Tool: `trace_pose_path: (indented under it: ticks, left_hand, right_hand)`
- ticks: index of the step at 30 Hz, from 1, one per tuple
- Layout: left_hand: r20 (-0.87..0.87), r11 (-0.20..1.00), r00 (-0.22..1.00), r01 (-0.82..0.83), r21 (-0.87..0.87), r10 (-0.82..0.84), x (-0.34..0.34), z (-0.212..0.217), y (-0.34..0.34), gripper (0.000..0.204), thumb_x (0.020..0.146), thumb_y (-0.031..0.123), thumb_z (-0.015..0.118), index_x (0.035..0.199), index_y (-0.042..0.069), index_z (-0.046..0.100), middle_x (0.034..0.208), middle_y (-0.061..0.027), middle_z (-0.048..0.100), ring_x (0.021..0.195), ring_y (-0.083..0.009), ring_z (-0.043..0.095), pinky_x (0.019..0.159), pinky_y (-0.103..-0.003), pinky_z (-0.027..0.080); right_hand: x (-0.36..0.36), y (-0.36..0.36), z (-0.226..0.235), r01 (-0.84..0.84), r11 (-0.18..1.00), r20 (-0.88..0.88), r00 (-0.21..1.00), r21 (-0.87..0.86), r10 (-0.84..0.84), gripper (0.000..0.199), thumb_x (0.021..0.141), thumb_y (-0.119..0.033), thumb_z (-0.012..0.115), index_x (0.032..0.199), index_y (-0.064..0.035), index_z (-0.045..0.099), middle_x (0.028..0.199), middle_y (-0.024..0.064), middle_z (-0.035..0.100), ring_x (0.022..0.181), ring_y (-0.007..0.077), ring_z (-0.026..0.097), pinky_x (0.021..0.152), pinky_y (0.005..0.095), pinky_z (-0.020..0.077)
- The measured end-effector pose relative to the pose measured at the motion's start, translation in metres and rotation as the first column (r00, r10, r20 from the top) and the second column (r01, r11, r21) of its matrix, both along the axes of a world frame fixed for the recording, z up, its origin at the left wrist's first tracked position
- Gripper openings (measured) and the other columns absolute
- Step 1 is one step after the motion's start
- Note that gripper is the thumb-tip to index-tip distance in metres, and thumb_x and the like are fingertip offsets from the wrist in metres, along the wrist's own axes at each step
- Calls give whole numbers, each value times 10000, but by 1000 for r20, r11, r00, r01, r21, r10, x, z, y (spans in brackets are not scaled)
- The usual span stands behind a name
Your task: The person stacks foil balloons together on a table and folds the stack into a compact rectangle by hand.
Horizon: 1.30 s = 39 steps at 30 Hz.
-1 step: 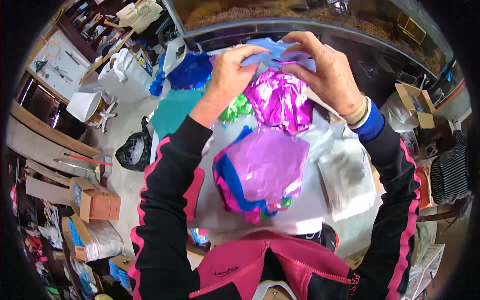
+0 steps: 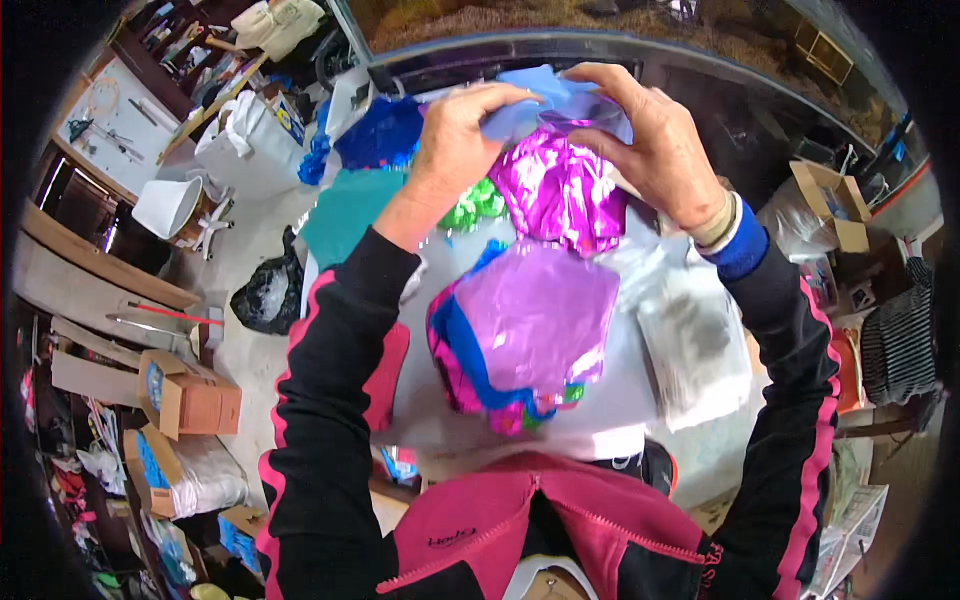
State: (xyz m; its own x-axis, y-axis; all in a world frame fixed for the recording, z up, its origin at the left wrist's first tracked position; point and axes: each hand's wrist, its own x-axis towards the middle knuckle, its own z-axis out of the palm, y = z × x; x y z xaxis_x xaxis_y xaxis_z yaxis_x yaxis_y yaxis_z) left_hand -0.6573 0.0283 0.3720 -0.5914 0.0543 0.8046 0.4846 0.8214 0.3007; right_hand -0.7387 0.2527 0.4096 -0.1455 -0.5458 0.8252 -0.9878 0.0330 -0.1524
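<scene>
a blue sheet, upper centre of the frame, lies between left hand and right hand; whether either pinches it, i cannot tell.

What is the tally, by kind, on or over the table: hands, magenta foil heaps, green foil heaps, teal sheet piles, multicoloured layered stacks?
Left hand and right hand: 2
Magenta foil heap: 1
Green foil heap: 1
Teal sheet pile: 1
Multicoloured layered stack: 1
Total: 6
</scene>
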Motion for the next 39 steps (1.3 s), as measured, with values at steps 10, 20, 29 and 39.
trace_pose_path:
  ticks: [10,20,29,39]
  left_hand:
    - [63,885,998,46,-464,-19,127,-51,9,305,990,224,545,1181,142,768,1277,-65,740,1288,-237,645,1087,-455,443]
    - [317,875,948,122,-468,37,185,-167,41,349,920,130,592,1249,156,707,1332,-3,671,1328,-207,572,1129,-429,393]
    - [571,902,780,18,-431,258,243,-140,47,731,789,-72,602,1487,135,533,1549,-113,495,1497,-344,385,1201,-509,319]
    - [568,957,809,-263,122,150,296,-155,108,369,854,-90,597,1186,19,717,1193,-148,707,1119,-345,636,960,-428,508]
  right_hand:
    - [92,67,-89,111,964,-266,963,242,-44,328,812,-172,641,1119,-98,729,1091,39,743,1029,204,663,802,385,451]
    - [153,97,-195,35,850,-44,999,526,-14,393,802,-142,656,1187,-86,711,1195,67,729,1200,259,643,937,401,463]
    - [208,139,-119,-225,878,512,859,423,-26,462,817,43,615,1272,-24,656,1239,163,677,1191,355,631,960,470,486]
    - [265,121,-63,-550,35,359,-495,-834,791,245,937,12,543,1142,46,673,1053,185,698,943,357,677,805,447,532]
